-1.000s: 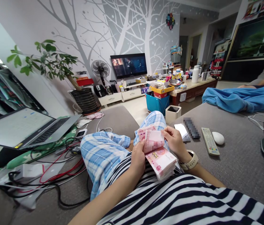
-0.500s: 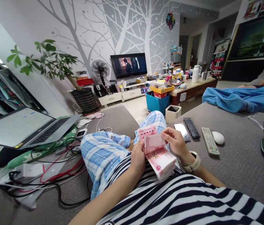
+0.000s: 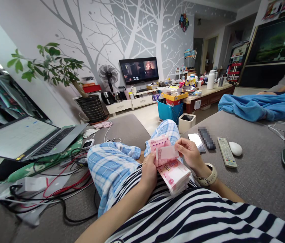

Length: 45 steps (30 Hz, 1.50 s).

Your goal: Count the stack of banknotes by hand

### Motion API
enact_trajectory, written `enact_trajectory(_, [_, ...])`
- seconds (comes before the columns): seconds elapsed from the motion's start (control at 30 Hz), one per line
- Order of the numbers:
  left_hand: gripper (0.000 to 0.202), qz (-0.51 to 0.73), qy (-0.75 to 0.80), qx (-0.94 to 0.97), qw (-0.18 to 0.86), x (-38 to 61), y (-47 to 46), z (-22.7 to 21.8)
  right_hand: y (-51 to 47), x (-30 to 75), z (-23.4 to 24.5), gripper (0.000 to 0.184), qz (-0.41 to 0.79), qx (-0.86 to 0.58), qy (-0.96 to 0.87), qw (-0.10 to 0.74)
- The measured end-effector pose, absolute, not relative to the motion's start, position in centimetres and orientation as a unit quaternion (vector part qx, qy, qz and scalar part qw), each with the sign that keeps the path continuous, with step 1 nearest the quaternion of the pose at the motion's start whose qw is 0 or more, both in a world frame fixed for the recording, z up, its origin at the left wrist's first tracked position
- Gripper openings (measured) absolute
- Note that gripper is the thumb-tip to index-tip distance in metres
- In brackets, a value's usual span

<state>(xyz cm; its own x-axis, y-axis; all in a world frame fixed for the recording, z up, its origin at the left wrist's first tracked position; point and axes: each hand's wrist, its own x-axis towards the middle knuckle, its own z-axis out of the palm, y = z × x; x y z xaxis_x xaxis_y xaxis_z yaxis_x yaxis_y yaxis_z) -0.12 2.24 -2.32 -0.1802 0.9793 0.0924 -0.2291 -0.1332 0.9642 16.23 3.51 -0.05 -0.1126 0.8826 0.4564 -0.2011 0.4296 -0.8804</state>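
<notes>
A thick stack of red 100 banknotes (image 3: 174,175) lies over my lap, its upper notes bent back. My left hand (image 3: 149,170) is closed around the left side of the stack, the thumb pressing near the fold. With thumb and fingers pinched, my right hand (image 3: 189,151) holds the right edge of a folded-over banknote (image 3: 166,155). Beyond that note, further flipped notes stand up, the number 100 showing on them. A pale watch (image 3: 209,175) is on my right wrist. The fingers of my left hand are partly hidden behind the stack.
On the sofa to my right are a phone (image 3: 196,141), a dark blurred remote (image 3: 207,137), a grey remote (image 3: 227,152) and a white mouse (image 3: 235,149). A laptop (image 3: 31,138) and tangled cables (image 3: 68,189) lie left. Another person's arm shows near a blue blanket (image 3: 258,103).
The hands and banknotes have barely moved; my right fingers are a touch lower on the folded note's edge. The picture on the television is different.
</notes>
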Motion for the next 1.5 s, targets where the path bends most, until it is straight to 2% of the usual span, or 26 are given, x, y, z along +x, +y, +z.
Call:
enact_trajectory(0.37, [0.024, 0.625, 0.441, 0.421, 0.487, 0.3, 1.5, -1.3, 3.3, 16.2, 0.2, 0.032, 0.481, -0.278, -0.586, 0.590])
enact_trajectory(0.57, [0.027, 0.651, 0.406, 0.340, 0.544, 0.7, 1.4, -1.5, 3.4, 16.1, 0.1, 0.041, 0.507, -0.269, -0.580, 0.578])
enact_trajectory(0.87, [0.034, 0.628, 0.372, 0.334, 0.596, 0.8, 1.6, -1.7, 4.8, 16.1, -0.8, 0.038, 0.436, -0.341, -0.561, 0.615])
enact_trajectory(1.2, [0.033, 0.624, 0.376, 0.344, 0.593, 0.8, 1.4, -1.5, 4.5, 15.8, -0.6, 0.033, 0.410, -0.351, -0.591, 0.600])
enact_trajectory(1.5, [0.019, 0.667, 0.408, 0.318, 0.537, 0.6, 2.2, -2.2, 4.1, 15.9, -0.4, 0.029, 0.411, -0.322, -0.595, 0.611])
